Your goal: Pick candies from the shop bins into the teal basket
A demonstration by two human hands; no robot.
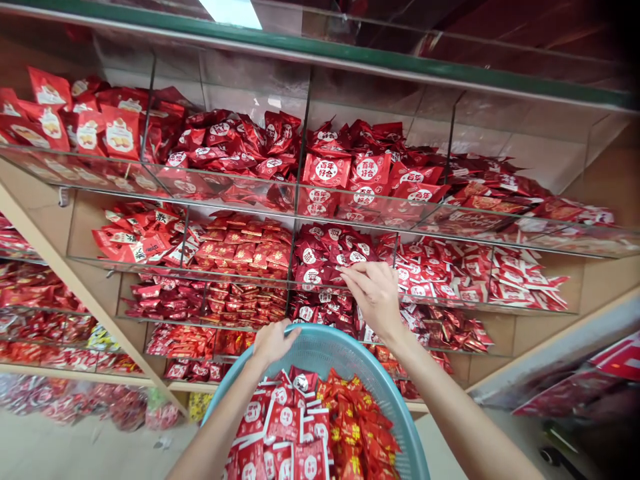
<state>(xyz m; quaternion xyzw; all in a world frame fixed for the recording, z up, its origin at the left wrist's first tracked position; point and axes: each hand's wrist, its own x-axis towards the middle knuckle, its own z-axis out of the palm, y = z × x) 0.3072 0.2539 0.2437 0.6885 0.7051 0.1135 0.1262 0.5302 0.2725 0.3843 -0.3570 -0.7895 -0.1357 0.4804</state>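
My left hand point(273, 343) is wrapped over the far rim of a blue plastic basket point(395, 393), gripping it. Inside the basket lie red packets with white labels point(285, 420) on the left and orange-red packets with yellow print point(350, 427) on the right. Beyond the basket, my right hand point(373, 293) reaches to the front of a middle shelf compartment, its fingertips pinched at the edge of the dark red packets with white round labels point(333, 250). Whether a packet is between those fingers is too small to tell.
Glass-fronted shelves point(240, 180) with upright dividers hold heaps of red packets on several levels. A wooden upright point(85, 287) slants at the left. Plastic bags of packets point(125, 403) lie low at the left, and red packages point(565, 393) at the right.
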